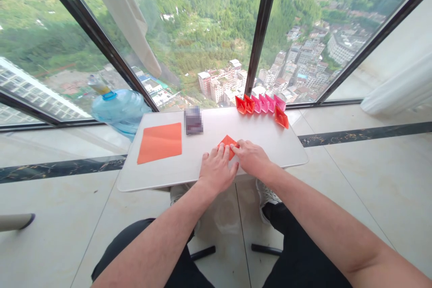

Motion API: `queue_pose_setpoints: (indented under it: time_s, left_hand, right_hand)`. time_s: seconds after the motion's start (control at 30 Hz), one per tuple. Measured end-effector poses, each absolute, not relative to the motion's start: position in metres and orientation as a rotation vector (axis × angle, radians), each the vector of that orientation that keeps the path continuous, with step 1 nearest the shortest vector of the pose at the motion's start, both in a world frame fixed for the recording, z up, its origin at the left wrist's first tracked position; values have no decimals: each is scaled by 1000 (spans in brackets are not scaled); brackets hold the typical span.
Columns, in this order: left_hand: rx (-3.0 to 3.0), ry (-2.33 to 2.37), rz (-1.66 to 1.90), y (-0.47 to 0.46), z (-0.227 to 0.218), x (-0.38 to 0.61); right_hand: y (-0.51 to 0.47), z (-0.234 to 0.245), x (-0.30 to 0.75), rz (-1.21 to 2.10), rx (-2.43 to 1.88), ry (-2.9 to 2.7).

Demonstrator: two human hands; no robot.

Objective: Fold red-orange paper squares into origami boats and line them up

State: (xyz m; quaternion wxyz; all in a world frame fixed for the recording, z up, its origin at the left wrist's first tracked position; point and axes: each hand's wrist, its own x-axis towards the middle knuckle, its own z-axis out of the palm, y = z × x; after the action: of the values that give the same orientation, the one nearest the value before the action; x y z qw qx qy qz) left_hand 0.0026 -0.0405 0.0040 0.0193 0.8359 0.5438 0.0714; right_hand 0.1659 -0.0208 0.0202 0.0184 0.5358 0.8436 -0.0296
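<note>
A small folded orange paper (228,141) lies on the white table (189,162) in front of me. My left hand (216,171) rests on its near left part with fingers lying flat. My right hand (251,157) presses on its right edge, fingers together and pointing left. Both hands touch the paper and each other. Most of the paper is hidden beneath them.
A flat stack of orange sheets (160,142) lies at the table's left. A blurred dark box (193,120) sits behind centre. Several folded orange and pink paper shapes (261,104) line the far right edge. A blue water jug (118,110) stands by the window.
</note>
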Motion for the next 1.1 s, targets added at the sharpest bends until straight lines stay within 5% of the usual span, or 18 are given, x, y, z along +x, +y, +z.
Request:
queue_pose_setpoints:
  time_s: [1.1]
  left_hand:
    - [2608,1523,293,-17,6,-16]
  right_hand:
    - [5,4,182,-551,2019,2704]
